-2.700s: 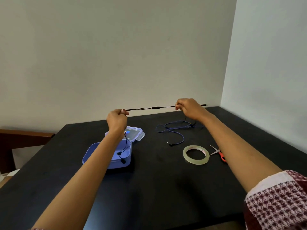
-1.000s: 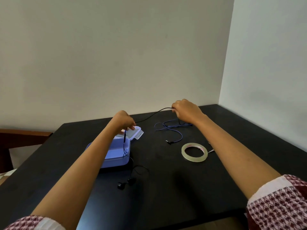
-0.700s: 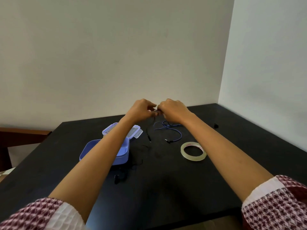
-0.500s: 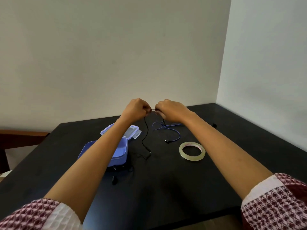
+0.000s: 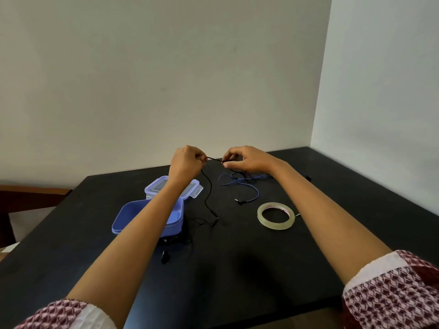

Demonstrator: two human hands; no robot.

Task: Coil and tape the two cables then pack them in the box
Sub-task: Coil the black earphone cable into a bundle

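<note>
My left hand (image 5: 186, 162) and my right hand (image 5: 247, 159) are raised close together above the table, each pinching the thin black cable (image 5: 208, 191). A short stretch runs between them; the rest hangs from the left hand down to the table and trails toward the earbuds (image 5: 165, 257) in front of the box. The blue cable (image 5: 247, 186) lies loose on the table behind and under my right hand. The open blue box (image 5: 133, 214) sits under my left forearm, its lid (image 5: 166, 188) behind it. A roll of clear tape (image 5: 275, 214) lies to the right.
The black table (image 5: 237, 269) stands in a corner, with walls at the back and right. A wooden chair (image 5: 31, 198) is at the far left. A sliver of the scissors (image 5: 297, 214) shows beside my right forearm. A small dark object (image 5: 308, 178) lies at the back right.
My hands came together from a wide stretch, folding the black cable. Its earbud end dropped from over the box onto the table. The hands have since parted slightly.
</note>
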